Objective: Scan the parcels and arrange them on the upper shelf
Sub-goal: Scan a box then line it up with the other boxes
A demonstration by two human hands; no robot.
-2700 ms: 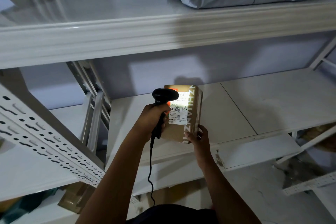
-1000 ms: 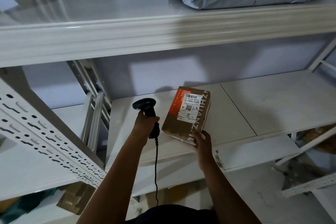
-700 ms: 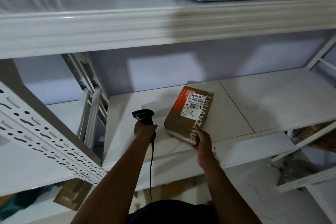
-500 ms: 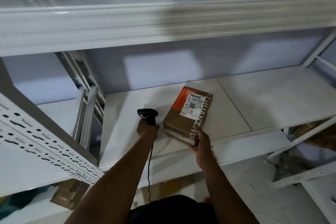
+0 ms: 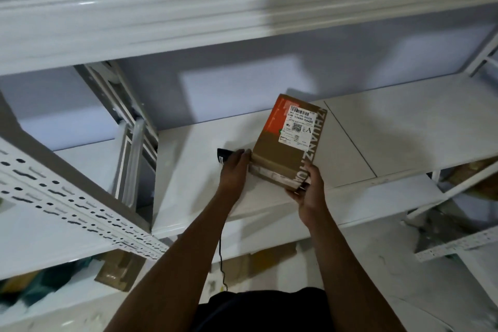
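Holding the parcel (image 5: 291, 143) at frame centre, above the mid shelf (image 5: 404, 121): R hand (image 5: 307, 188) clamps its near lower-right corner. L hand (image 5: 234, 171) grips the scanner (image 5: 223, 155), fingertips vs the parcel's left edge. Long axis runs up-frame, top leaning right. Upper shelf (image 5: 188, 21) lies straight up-frame from the grip, so prob. R hand lifts.

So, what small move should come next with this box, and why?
Probably lift the box toward the upper shelf: the right hand grips its near corner, and the left hand, holding the scanner, touches its left edge.
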